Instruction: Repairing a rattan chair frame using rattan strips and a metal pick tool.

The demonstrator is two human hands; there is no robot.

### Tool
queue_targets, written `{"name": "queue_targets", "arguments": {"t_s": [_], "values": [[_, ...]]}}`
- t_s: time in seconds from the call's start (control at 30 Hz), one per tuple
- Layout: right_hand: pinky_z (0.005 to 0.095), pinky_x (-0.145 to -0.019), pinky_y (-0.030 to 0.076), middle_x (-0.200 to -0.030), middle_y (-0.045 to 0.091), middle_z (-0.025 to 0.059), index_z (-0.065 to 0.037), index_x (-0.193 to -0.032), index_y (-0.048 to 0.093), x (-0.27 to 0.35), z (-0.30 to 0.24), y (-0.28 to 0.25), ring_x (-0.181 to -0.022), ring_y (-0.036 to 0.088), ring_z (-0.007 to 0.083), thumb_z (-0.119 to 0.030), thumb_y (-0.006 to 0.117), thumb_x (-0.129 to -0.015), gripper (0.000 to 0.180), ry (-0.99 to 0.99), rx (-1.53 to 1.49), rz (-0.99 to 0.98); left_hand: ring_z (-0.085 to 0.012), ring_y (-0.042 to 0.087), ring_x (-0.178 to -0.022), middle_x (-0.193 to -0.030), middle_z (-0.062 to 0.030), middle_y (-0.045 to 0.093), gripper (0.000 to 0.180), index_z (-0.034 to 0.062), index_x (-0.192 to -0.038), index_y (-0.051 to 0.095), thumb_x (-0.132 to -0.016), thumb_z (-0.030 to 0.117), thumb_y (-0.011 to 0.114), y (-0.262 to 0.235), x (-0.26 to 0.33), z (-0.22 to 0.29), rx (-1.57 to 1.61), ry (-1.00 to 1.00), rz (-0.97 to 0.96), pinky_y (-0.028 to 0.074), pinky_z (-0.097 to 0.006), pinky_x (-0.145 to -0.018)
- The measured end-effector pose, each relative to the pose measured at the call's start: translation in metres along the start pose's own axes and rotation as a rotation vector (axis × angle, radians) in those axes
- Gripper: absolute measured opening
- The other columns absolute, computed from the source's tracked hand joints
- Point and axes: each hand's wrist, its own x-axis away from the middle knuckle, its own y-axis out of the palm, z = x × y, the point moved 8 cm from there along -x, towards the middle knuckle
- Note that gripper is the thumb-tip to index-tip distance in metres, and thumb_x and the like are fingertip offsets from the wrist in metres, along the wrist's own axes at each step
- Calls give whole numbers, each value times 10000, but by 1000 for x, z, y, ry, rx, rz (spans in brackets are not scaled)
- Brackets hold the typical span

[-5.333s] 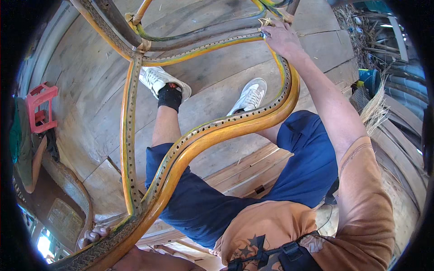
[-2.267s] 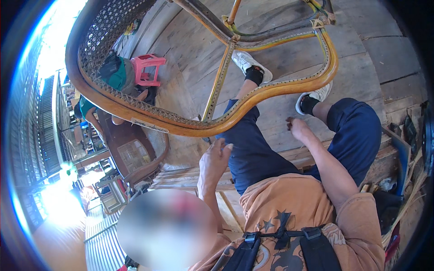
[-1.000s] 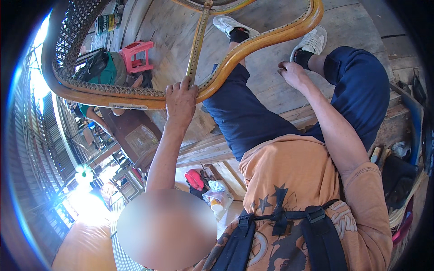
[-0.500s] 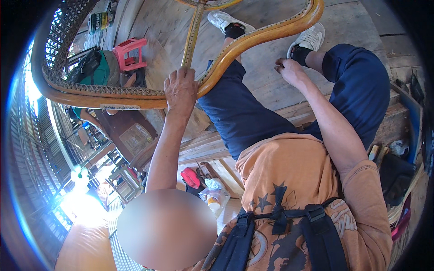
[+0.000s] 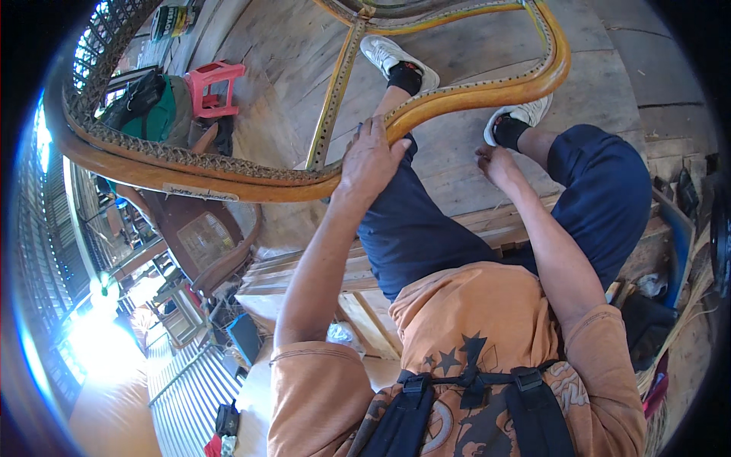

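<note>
A curved, varnished wooden chair frame [image 5: 472,97] with small holes along its edges spans the upper part of the head view. Woven cane [image 5: 85,91] fills its left section, while the openings on the right show the floor. My left hand [image 5: 371,160] lies over the front rail, just right of where a crossbar meets it, fingers over the wood and thumb apart. Lower and to the right, my right hand [image 5: 499,165] is beside my shoe, away from the frame. Its fingers are curled; anything between them is too small to make out.
A pink plastic stool [image 5: 215,87] stands at the left, near a person in green [image 5: 156,114]. Below them is a brown wooden chair [image 5: 202,228]. A dark bag [image 5: 651,308] and pale strips [image 5: 689,312] lie at the right. Wooden boards [image 5: 601,84] form the floor.
My left hand has shifted right along the rail, past the crossbar. The frame appears slightly lower and farther right. My right hand sits a little lower, fingers still curled.
</note>
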Motion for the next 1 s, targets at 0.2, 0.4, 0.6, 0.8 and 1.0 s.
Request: {"name": "queue_targets", "arguments": {"t_s": [0.2, 0.4, 0.6, 0.8, 1.0], "values": [[399, -847, 437, -1020, 586, 223, -31, -1022, 605, -2, 4, 8, -998, 543, 362, -189, 502, -804, 288, 25, 134, -59, -363, 582, -934, -959, -249, 591, 588, -43, -1080, 478, -709, 371, 672, 8, -24, -17, 141, -191, -200, 455, -426, -820], [396, -883, 424, -1084, 562, 217, -41, -1087, 585, -8, 27, 28, -1043, 528, 357, -226, 478, -823, 340, 177, 109, -176, -367, 599, -912, -910, -256, 611, 574, -45, -1027, 499, -680, 368, 695, 10, -30, -17, 211, -236, -218, 462, -422, -803], [393, -832, 434, -991, 600, 220, -15, -1014, 596, -12, 24, 34, -967, 555, 365, -235, 505, -837, 297, 131, 98, -184, -348, 584, -955, -956, -257, 600, 627, -30, -1094, 513, -675, 399, 695, 18, -36, -25, 344, -353, -415, 436, -386, -835], [399, -778, 435, -920, 604, 225, 14, -945, 583, -17, 16, 39, -902, 564, 372, -214, 500, -843, 264, 170, 0, -200, -336, 576, -971, -975, -235, 599, 657, -33, -1131, 508, -683, 413, 687, 14, -42, -27, 451, -213, -211, 427, -381, -845], [391, -778, 438, -937, 600, 232, 16, -957, 579, -23, 32, 43, -899, 567, 371, -218, 495, -849, 271, 193, -61, -175, -339, 565, -971, -1000, -224, 586, 596, -30, -1032, 541, -709, 456, 662, 20, -50, -13, 301, -272, -359, 437, -403, -815]]}}
